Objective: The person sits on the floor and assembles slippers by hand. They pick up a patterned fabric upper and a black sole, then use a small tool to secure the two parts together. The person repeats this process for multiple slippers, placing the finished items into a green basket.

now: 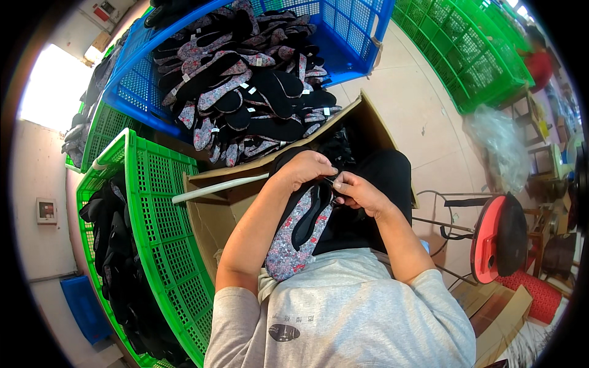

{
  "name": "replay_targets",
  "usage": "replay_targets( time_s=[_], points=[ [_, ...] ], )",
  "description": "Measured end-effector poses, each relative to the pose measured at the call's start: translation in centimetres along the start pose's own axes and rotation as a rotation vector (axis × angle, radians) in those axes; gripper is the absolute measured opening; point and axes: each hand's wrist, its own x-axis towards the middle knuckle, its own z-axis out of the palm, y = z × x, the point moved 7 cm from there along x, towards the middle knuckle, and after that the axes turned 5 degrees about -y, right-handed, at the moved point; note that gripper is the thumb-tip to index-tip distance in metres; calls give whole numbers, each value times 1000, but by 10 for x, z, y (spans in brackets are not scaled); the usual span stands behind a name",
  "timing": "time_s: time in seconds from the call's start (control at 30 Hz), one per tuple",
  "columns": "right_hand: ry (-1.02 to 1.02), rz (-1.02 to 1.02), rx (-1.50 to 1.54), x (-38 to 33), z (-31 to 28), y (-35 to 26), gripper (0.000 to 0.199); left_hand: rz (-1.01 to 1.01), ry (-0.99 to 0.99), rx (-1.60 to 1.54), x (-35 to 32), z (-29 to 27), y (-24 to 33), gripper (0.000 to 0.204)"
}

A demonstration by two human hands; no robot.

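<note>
A floral grey-and-red slipper (pixel 283 246) with a black lining lies on my lap, its toe toward my grey shirt. My left hand (pixel 307 169) is closed in a pinch at the heel end of the slipper. Close beside it, my right hand (pixel 361 194) has thumb and forefinger pressed together at the same end. Between the fingertips there seems to be a thin dark thing, too small to name. Both forearms come up from below, on either side of the slipper.
Ahead, a blue crate (pixel 348 60) holds a heap of similar slippers (pixel 270 92). An open cardboard box (pixel 380 116) stands around my knees, a pale bar (pixel 221 187) across its left side. A green crate (pixel 161 221) of black items is at left. A red-and-black stool (pixel 485 239) lies tipped at right.
</note>
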Motion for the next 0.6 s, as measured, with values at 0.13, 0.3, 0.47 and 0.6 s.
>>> replay_targets(
  time_s=[0.13, 0.3, 0.47, 0.6],
  points=[
    [-4, -1, 16, 0, 1, 0, 11, -15, -6, 14, 3, -1, -4, 14],
    [-6, -10, 28, 2, -1, 3, 11, -12, -10, 6, 3, -1, -3, 14],
    [-12, -16, 46, 1, -1, 3, 11, -4, -4, 5, 2, -1, -3, 14],
    [-19, -19, 55, 2, -1, 5, 11, -7, -5, 13, 2, 0, -2, 15]
  ],
)
